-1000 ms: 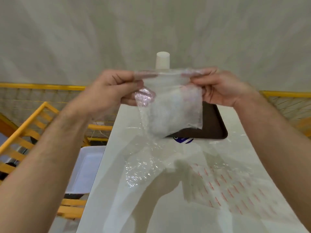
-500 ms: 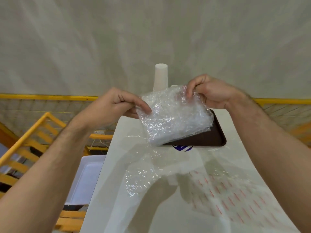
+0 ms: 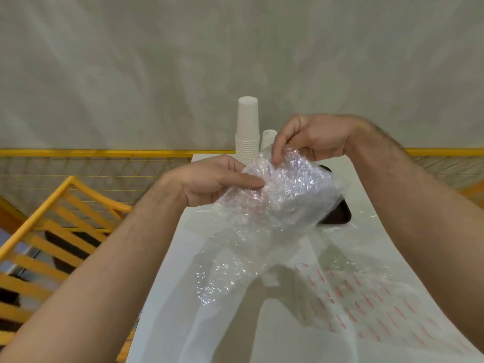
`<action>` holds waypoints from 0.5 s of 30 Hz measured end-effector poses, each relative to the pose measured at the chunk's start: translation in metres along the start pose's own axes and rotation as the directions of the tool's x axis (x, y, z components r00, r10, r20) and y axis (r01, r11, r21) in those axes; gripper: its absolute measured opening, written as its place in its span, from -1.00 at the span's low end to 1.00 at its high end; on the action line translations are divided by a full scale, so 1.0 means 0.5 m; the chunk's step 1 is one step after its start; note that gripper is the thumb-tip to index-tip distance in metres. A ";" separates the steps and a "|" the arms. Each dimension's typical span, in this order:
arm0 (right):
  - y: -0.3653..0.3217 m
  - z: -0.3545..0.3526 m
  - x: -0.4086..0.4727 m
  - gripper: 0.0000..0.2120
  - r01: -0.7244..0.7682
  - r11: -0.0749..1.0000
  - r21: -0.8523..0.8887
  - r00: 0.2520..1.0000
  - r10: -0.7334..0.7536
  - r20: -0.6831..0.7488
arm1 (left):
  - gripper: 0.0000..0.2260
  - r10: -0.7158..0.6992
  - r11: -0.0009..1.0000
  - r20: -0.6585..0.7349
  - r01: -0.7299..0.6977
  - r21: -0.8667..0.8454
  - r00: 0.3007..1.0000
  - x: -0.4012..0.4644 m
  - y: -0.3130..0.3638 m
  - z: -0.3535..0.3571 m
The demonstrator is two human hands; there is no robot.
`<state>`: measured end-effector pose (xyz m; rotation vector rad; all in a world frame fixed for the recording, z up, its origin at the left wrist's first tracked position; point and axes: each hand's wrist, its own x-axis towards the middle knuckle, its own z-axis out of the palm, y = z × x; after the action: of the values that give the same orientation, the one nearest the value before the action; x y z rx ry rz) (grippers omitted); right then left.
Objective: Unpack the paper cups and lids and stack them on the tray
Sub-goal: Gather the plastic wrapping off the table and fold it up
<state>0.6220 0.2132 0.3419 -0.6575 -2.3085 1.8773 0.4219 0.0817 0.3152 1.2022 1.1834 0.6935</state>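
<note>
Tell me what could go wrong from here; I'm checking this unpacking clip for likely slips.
1. Both the left hand and right hand pinch the bubble wrap above the dark tray; a wide swing could topple the tall cup stack just behind it.
2. Loose clear plastic covers the white table; it might slide or snag anything set on it.
3. The wrap hides most of the tray from this view.
</note>
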 end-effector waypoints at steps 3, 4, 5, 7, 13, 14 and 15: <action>0.029 -0.001 -0.018 -0.57 0.066 0.963 0.261 0.996 -0.079 0.037 | -0.82 0.069 0.990 -0.046 -0.074 -0.118 0.997 0.010 -0.021 0.008; 0.054 0.000 -0.021 -0.47 0.100 0.900 0.425 0.991 -0.126 0.033 | -0.83 0.097 0.980 -0.059 -0.106 -0.170 0.993 0.011 -0.031 0.011; 0.084 0.008 -0.022 -0.37 0.124 0.784 0.609 0.986 -0.166 0.013 | -0.84 0.124 0.966 -0.075 -0.138 -0.219 0.989 0.012 -0.040 0.015; 0.154 0.043 -0.014 -0.21 0.152 0.488 0.860 0.984 -0.159 -0.084 | -0.84 0.142 0.942 -0.132 -0.175 -0.288 0.981 0.012 -0.057 0.024; 0.241 0.149 -0.013 0.14 0.183 0.343 0.921 0.979 -0.144 -0.141 | -0.83 0.046 0.967 -0.477 -0.159 -0.199 0.877 0.033 -0.124 0.037; 0.236 0.154 -0.014 0.11 0.195 0.354 0.915 0.978 -0.141 -0.153 | -0.82 0.023 0.970 -0.538 -0.150 -0.193 0.843 0.038 -0.135 0.039; 0.229 0.160 -0.014 0.05 0.199 0.380 0.903 0.980 -0.108 -0.170 | -0.80 0.003 0.969 -0.581 -0.146 -0.199 0.814 0.041 -0.143 0.043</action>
<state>0.6321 0.1546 0.2154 -0.2963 -0.8407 2.4907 0.4362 0.0735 0.2396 0.8549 1.5031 1.2883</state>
